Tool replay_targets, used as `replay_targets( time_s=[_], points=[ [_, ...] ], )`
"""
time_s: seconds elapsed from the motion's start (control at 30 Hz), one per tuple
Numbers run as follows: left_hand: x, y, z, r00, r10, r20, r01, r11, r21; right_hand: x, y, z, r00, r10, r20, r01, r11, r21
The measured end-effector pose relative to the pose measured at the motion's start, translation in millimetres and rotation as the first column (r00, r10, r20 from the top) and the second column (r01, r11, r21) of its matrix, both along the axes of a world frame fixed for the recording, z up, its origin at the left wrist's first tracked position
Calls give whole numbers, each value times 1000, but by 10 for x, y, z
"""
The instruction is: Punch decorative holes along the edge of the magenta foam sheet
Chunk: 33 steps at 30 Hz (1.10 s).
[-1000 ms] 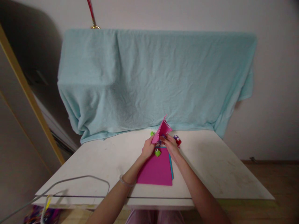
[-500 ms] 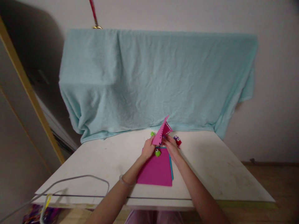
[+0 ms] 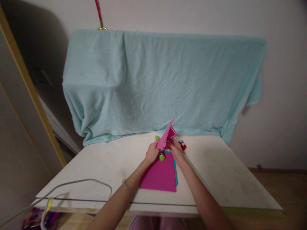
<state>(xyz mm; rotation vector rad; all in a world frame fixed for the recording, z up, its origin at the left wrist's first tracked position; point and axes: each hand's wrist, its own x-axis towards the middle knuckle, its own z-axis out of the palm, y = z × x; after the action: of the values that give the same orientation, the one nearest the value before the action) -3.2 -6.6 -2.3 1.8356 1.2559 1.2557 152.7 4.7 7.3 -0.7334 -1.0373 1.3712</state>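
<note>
Both hands are up at the far end of the magenta sheet stack point(image 3: 159, 175), which lies flat in the middle of the white desk point(image 3: 216, 172). The left hand point(image 3: 152, 153) has its fingers pinched together on the lower corner of a pink paper piece point(image 3: 166, 138), which stands tilted up off the desk, a row of small punched holes running along its right edge. The right hand point(image 3: 176, 150) sits just right of it, fingers curled against the paper's base; whether they clamp it, I cannot tell. A blue sheet point(image 3: 176, 172) peeks out along the stack's right side. A green punch point(image 3: 161, 157) rests on the stack between the hands, a red and purple punch point(image 3: 182, 144) just right of the right hand. Behind, a pale blue towel point(image 3: 163, 83) hangs down to the desk's far edge.
</note>
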Motion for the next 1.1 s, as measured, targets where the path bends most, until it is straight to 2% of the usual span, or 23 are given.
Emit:
replay_targets(
  time_s=[0.27, 0.5, 0.9, 1.1],
  points=[
    [5, -11, 32, 1000, 15, 10, -15, 1000, -27, -8, -32, 46, 1000, 12, -13, -12, 1000, -12],
    [-6, -15, 40, 999, 11, -32, -12, 999, -38, -10, 0, 3, 999, 29, -19, -29, 998, -48],
    [-8, -43, 95, 999, -5, -49, 3, 1000, -31, -3, 2, 3, 1000, 10, -27, -11, 999, -39],
    [-13, -22, 74, 999, -8, -43, 7, 1000, -28, 1, 11, -7, 1000, 6, -26, -7, 1000, -21]
  ],
)
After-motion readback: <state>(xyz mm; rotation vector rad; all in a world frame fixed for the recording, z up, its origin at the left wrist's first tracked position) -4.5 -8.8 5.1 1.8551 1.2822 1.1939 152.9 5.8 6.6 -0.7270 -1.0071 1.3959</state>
